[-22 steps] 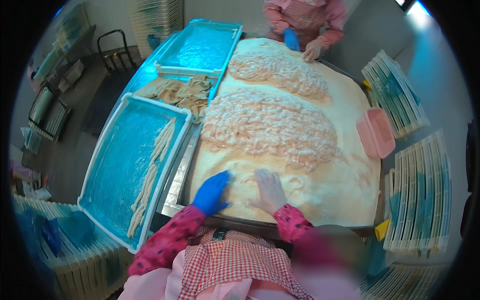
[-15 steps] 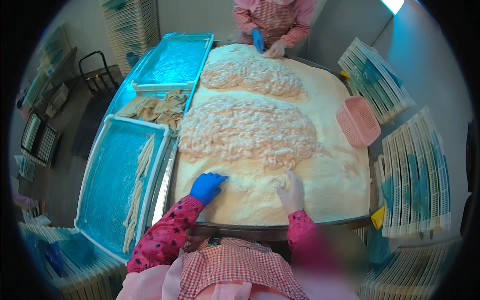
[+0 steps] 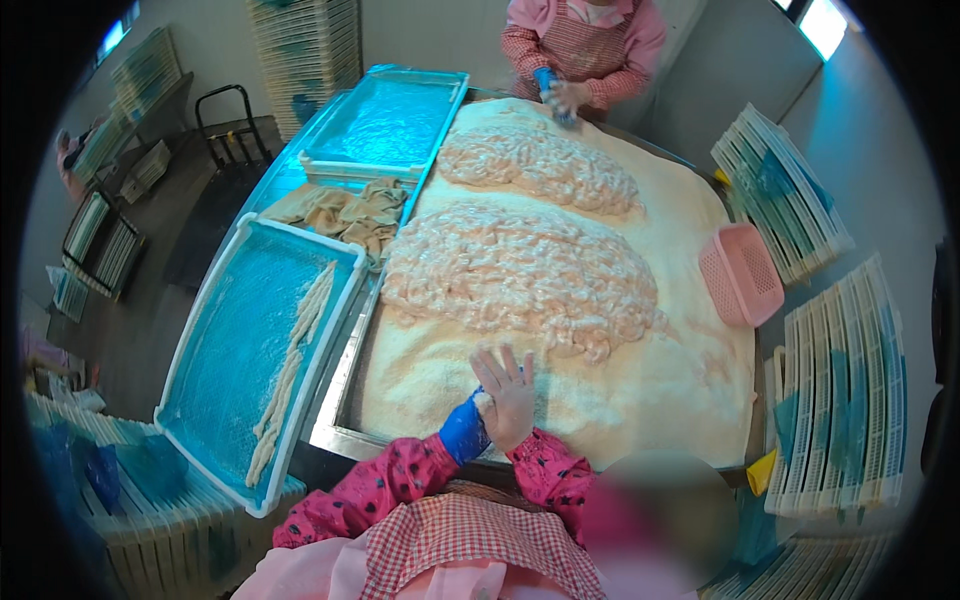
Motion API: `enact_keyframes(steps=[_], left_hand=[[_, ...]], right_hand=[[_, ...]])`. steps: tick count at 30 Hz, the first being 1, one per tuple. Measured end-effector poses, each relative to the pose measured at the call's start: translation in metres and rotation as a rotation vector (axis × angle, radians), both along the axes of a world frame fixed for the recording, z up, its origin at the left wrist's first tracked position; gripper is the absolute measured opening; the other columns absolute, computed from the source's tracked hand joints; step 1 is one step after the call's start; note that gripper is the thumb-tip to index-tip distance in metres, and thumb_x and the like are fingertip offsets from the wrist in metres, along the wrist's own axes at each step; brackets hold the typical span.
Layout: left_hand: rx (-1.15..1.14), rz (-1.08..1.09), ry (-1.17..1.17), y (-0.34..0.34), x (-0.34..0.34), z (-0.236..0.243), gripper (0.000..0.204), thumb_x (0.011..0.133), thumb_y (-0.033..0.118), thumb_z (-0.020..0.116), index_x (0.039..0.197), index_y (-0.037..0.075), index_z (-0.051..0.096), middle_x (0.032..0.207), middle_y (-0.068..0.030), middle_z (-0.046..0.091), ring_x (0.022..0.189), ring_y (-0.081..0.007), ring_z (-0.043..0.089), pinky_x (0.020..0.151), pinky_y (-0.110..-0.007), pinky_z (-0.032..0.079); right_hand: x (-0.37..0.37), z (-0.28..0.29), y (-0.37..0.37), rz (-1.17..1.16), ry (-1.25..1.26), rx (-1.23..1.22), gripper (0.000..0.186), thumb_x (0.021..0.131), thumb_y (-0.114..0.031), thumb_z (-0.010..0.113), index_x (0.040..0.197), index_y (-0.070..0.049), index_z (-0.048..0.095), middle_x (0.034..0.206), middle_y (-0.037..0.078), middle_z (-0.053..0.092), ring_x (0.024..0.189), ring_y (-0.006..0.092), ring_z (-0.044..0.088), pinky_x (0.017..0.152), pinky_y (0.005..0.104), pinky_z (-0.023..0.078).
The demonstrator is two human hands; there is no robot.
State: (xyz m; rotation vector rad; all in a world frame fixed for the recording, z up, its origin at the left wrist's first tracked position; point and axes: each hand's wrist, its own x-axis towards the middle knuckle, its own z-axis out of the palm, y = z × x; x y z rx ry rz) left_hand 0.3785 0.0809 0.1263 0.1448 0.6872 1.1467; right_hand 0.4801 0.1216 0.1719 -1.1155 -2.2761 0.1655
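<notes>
My left hand (image 3: 463, 432) in a blue glove is at the near edge of a crumb-covered table (image 3: 640, 400), with a small pale bit at its fingertips that I cannot make out. My right hand (image 3: 508, 395), in a translucent glove, lies against it with fingers spread upward, partly hiding it. Beyond them lie a large mound of pale pink, lumpy, coated pieces (image 3: 520, 270) and a smaller mound (image 3: 540, 170) farther back. At the left, a blue tray (image 3: 215, 340) holds a row of pale coated strips (image 3: 295, 370).
A co-worker (image 3: 580, 50) stands across the table with hands together. A second blue tray (image 3: 385, 120) and crumpled cloths (image 3: 340, 215) sit at the back left. A pink basket (image 3: 740, 275) is on the right edge, beside stacked racks (image 3: 835, 390). A trolley (image 3: 230, 135) stands left.
My hands were apart on the crumbs; they have come together near the table's front edge, right over left. The co-worker's hands have also joined.
</notes>
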Motion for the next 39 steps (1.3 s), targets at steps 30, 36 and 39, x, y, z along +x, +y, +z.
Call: enact_keyframes(steps=[30,36,39], left_hand=[[-0.236,0.570,0.837,-0.249,-0.362,-0.097,0.042,0.095,0.031,0.037,0.120,0.000,0.052,0.116,-0.0139,0.057,0.106,-0.0241,0.054,0.094,-0.034,0.039],[-0.088,0.338,1.422,-0.242,-0.374,-0.104,0.042,0.095,0.030,0.039,0.122,0.001,0.049,0.120,-0.0141,0.054,0.110,-0.0238,0.051,0.097,-0.035,0.037],[-0.109,0.463,1.031,-0.206,-0.340,-0.046,0.043,0.093,0.031,0.042,0.125,0.001,0.046,0.120,-0.0151,0.053,0.111,-0.0249,0.051,0.096,-0.036,0.037]], right_hand=[[-0.151,-0.006,0.151,0.291,-0.399,0.090,0.016,0.063,-0.005,0.061,0.077,-0.010,0.056,0.072,0.009,0.057,0.078,0.0288,0.055,0.068,0.0401,0.043],[-0.129,-0.001,0.156,0.167,-0.170,-0.010,0.012,0.063,-0.006,0.062,0.074,-0.007,0.055,0.069,0.010,0.056,0.069,0.0288,0.056,0.061,0.0383,0.045],[-0.118,0.035,0.135,0.108,0.131,-0.152,0.011,0.066,-0.008,0.063,0.073,-0.006,0.056,0.070,0.011,0.057,0.069,0.0284,0.058,0.062,0.0379,0.046]])
